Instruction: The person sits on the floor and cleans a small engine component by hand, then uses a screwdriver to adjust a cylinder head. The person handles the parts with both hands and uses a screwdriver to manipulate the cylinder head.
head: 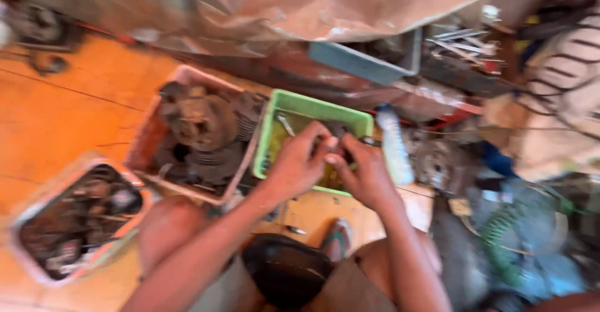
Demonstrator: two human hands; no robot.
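My left hand [297, 162] and my right hand [365, 171] meet over a green plastic tray [312, 107] on the orange floor. Between the fingertips of both hands sits a small dark metal part [337, 138]; motion blur hides its shape. A wrench-like tool [286, 124] lies inside the green tray in yellowish liquid. My bare knees and a sandalled foot [337, 237] show at the bottom.
A pink tray [187, 74] with a greasy engine block stands left of the green one. Another pink tray [37, 206] of dark parts sits at lower left. A clear plastic bottle [394, 146], a green coiled hose [500, 237] and a blue toolbox [362, 65] lie nearby.
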